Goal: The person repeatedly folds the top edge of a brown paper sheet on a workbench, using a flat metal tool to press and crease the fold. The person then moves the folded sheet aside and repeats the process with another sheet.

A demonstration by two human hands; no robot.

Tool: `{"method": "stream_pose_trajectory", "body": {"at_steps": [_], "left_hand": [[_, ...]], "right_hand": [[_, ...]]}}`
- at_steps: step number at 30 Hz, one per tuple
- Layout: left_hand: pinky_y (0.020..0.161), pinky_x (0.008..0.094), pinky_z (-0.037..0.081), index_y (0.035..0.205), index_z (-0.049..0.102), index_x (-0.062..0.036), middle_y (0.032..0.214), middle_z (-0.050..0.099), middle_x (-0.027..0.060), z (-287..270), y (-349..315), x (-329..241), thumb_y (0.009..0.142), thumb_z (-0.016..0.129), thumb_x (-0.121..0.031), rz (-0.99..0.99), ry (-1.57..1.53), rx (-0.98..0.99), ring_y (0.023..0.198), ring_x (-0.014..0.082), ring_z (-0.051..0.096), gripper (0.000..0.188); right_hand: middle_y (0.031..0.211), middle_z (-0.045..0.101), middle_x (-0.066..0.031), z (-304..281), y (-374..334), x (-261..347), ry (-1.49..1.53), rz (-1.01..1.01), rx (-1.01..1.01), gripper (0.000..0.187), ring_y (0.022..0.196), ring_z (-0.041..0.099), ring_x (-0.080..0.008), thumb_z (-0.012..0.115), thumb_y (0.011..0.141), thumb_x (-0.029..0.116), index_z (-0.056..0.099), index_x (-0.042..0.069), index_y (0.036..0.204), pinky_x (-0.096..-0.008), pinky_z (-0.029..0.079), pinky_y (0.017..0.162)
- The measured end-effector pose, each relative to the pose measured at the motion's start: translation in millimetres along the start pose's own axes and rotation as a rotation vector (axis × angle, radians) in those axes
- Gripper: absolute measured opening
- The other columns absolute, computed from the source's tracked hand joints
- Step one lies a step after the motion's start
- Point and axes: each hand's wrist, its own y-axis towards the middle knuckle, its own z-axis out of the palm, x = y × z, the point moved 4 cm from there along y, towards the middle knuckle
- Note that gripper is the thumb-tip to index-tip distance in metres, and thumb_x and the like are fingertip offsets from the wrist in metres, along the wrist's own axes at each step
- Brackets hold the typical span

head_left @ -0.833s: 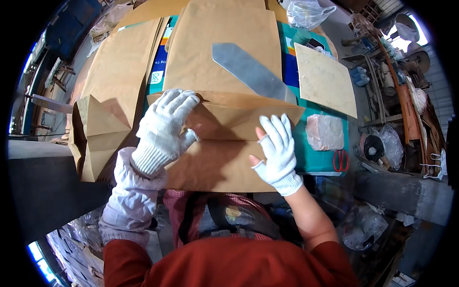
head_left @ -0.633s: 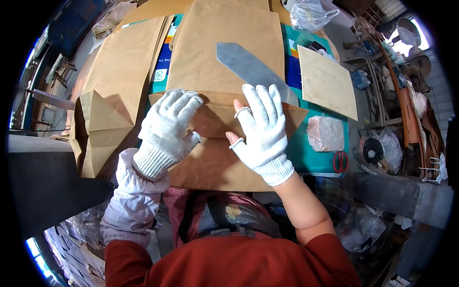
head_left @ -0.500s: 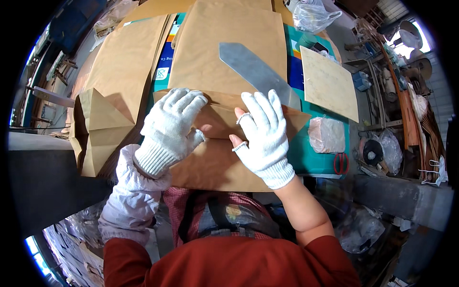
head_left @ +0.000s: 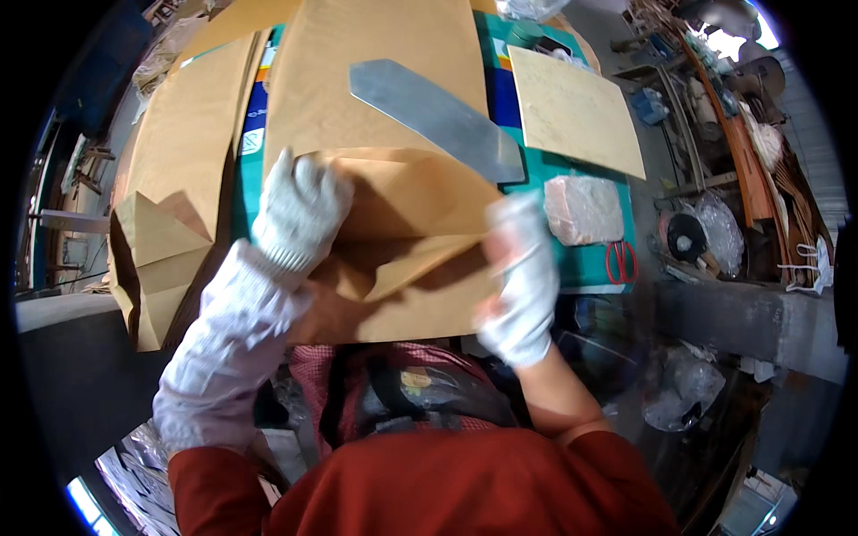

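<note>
A brown paper bag (head_left: 420, 308) lies in front of me, its near end spread apart into a wide mouth with folded flaps. My left hand (head_left: 302, 210), in a white knit glove, is closed round the left side of that mouth, fingers curled at the paper. At the right side of the mouth my right hand (head_left: 521, 272) touches the paper; its glove is smeared by motion and the fingers cannot be made out. Just beyond the mouth, a flat grey metal plate (head_left: 429, 112) with a pointed end rests slantwise on more brown paper (head_left: 304, 80).
To the left stands a stack of brown paper bags (head_left: 183, 134), with a folded bag end (head_left: 165, 255) jutting up. On the right are a tan board (head_left: 576, 112), a wrapped pale block (head_left: 584, 210) and red-handled scissors (head_left: 621, 263) on a green surface (head_left: 572, 272).
The bag's near end has gone from a mostly flat fold to a spread mouth. My left hand has curled its fingers; my right has turned at the right edge. The whole view has shifted.
</note>
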Motion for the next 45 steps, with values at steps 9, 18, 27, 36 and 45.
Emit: {"method": "stream_pose_trajectory", "body": {"at_steps": [9, 18, 27, 36, 45], "left_hand": [[0.101, 0.0440, 0.053, 0.127, 0.069, -0.0100, 0.126, 0.069, 0.0112, -36.1, -73.2, -88.5, 0.090, 0.068, -0.019, -0.220, -0.831, 0.266, 0.115, 0.0313, 0.067, 0.039], [0.099, 0.0396, 0.053, 0.130, 0.067, -0.0083, 0.139, 0.061, 0.0151, 92.4, 14.9, -163.7, 0.091, 0.063, -0.024, 0.206, -1.099, 0.377, 0.123, 0.0329, 0.062, 0.042], [0.126, 0.0393, 0.028, 0.149, 0.053, -0.0021, 0.162, 0.045, 0.0133, 64.3, 41.9, -83.7, 0.097, 0.057, -0.031, 0.210, -0.334, 1.093, 0.152, 0.0284, 0.037, 0.059], [0.121, 0.0436, 0.034, 0.146, 0.051, -0.0002, 0.159, 0.047, 0.0153, 95.4, 37.3, -65.5, 0.087, 0.067, -0.028, -0.306, -0.524, 0.477, 0.144, 0.0346, 0.045, 0.066], [0.124, 0.0482, 0.027, 0.143, 0.053, 0.0126, 0.151, 0.053, 0.0265, -23.9, -14.3, 47.6, 0.101, 0.053, -0.061, -0.487, -1.948, -0.070, 0.146, 0.0378, 0.044, 0.085]], "right_hand": [[0.151, 0.056, -0.0219, 14.1, -82.2, -132.4, 0.719, 0.613, -0.179, 0.097, 0.142, 0.052, -0.0333, 0.032, 0.101, 0.077, 0.059, -0.008, 0.139, -0.0451, 0.033, 0.123], [0.150, 0.057, -0.0196, 20.4, -46.1, -142.3, 0.922, 0.535, -0.096, 0.061, 0.140, 0.053, -0.0310, 0.052, 0.108, 0.043, 0.057, -0.009, 0.140, -0.0430, 0.036, 0.122], [0.156, 0.048, -0.0228, 38.2, -28.5, -104.6, -0.465, 0.098, 0.297, 0.069, 0.144, 0.045, -0.0432, 0.074, 0.087, 0.033, 0.054, -0.002, 0.143, -0.0539, 0.029, 0.125], [0.156, 0.045, -0.0216, 52.5, -22.3, -100.5, -0.668, 0.169, 0.381, 0.063, 0.145, 0.040, -0.0411, 0.076, 0.083, 0.030, 0.058, -0.001, 0.136, -0.0557, 0.025, 0.126], [0.147, 0.049, -0.0244, 39.1, -30.0, -85.8, -0.648, 0.198, 0.479, 0.075, 0.140, 0.043, -0.0411, 0.082, 0.073, 0.037, 0.060, -0.007, 0.130, -0.0569, 0.026, 0.124]]}}
